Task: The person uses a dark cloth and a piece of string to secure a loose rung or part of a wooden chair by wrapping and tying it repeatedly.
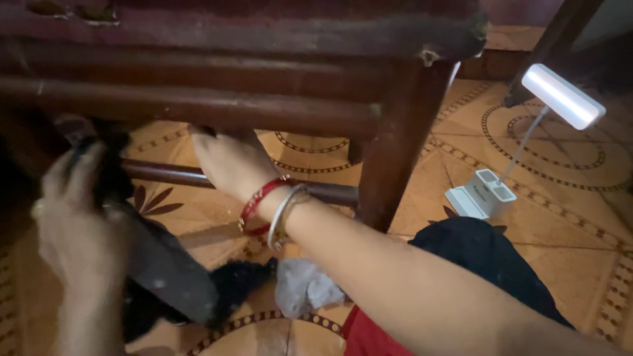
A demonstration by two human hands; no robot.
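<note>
From my remote view, the right hand (227, 161) reached under the dark wooden furniture frame (217, 109), its fingers hidden behind the upper rail, so I could not tell whether its grip was spread or pressed together; red and silver bangles (270, 209) sat on that wrist. A lower rung (171, 175) ran across just beneath this hand, touching the wrist area as far as I could judge. The left hand (76, 224), blurred at the left edge of the view, had its grip pressed around a dark, dusty object (161, 264), possibly a shoe or brush, whose lower end rested near the floor. Beside that end lay a crumpled grey cloth (303, 287) on the patterned tiled floor (567, 217). The thick frame leg (395, 145) stood on the floor to the right of the right hand. Farther right, well apart, a small white lamp (560, 95) on a white base (481, 194) shone on the tiles.
</note>
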